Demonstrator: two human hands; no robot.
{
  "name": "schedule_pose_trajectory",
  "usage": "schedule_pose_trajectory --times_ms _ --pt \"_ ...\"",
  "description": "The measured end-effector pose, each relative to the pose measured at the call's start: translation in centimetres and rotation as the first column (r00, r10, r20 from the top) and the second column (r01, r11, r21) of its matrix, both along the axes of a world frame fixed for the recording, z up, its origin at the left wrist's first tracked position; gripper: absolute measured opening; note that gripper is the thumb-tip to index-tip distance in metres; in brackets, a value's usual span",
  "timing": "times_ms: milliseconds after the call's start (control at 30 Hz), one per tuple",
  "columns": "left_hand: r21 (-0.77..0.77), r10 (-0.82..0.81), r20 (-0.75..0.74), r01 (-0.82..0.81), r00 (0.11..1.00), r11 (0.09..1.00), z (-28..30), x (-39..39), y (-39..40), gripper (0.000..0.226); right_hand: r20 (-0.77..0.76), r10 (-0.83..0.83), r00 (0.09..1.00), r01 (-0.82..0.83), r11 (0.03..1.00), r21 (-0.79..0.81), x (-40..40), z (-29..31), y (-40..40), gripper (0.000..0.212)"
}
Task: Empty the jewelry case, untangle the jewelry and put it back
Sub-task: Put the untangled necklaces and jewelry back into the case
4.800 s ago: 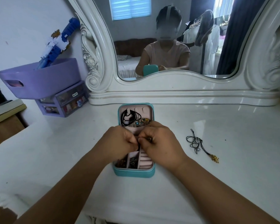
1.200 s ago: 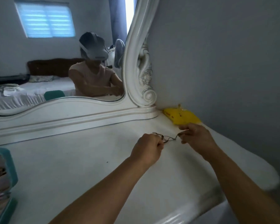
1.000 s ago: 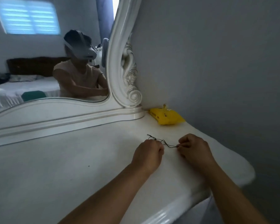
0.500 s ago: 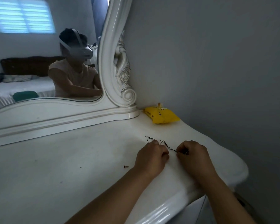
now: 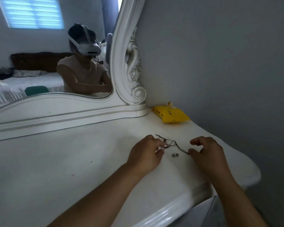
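Both hands are down on the white dresser top [image 5: 72,153] near its right end, working a thin black cord necklace [image 5: 171,143] that lies between them. The left hand [image 5: 146,154] pinches the tangled loops, while the right hand [image 5: 206,153], fingers curled, nips the other end. Two small studs [image 5: 175,155] sit just below the cord, and a yellow packet [image 5: 171,114] lies back by the wall.

Glossy white tabletop [image 5: 72,161]; thin black cord [image 5: 170,143] (matt, perhaps thread); shiny yellow plastic packet [image 5: 170,114].
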State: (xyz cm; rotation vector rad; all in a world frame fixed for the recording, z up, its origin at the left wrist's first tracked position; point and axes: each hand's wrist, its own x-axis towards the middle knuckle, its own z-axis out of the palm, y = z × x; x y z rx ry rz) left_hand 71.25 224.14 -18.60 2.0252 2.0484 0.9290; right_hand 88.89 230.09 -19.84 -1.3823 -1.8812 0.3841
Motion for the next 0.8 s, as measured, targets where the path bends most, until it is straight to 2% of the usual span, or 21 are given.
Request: schedule_pose_trajectory --times_ms 167,267,367,500,800 --pt "0.036 0.08 0.028 -0.081 0.996 0.996 0.8 -3.2 -2.5 0.024 -0.055 0.135 0.989 -0.133 0.99 0.044 -3.4 0.9 -1.6 0.01" --pt "0.067 0.174 0.049 -0.177 0.984 0.982 1.1 -5.3 -4.2 0.026 0.021 0.311 0.95 -0.312 0.95 0.006 -6.3 0.9 -3.3 0.006" --pt "0.038 0.211 0.029 -0.212 0.977 0.977 1.0 -6.8 -5.5 0.026 0.099 0.433 0.896 -0.43 0.902 -0.049 -9.0 0.0 -4.9 0.013" --pt "-0.021 0.225 0.016 -0.225 0.974 0.974 0.5 -7.5 -6.5 0.027 0.143 0.43 0.891 -0.426 0.903 -0.061 -11.3 -0.7 -5.8 0.013" --pt "-0.03 0.233 0.064 -0.232 0.97 0.972 -0.6 -7.7 -7.3 0.028 0.269 0.39 0.881 -0.395 0.918 -0.037 -11.9 -0.8 -5.8 0.013"
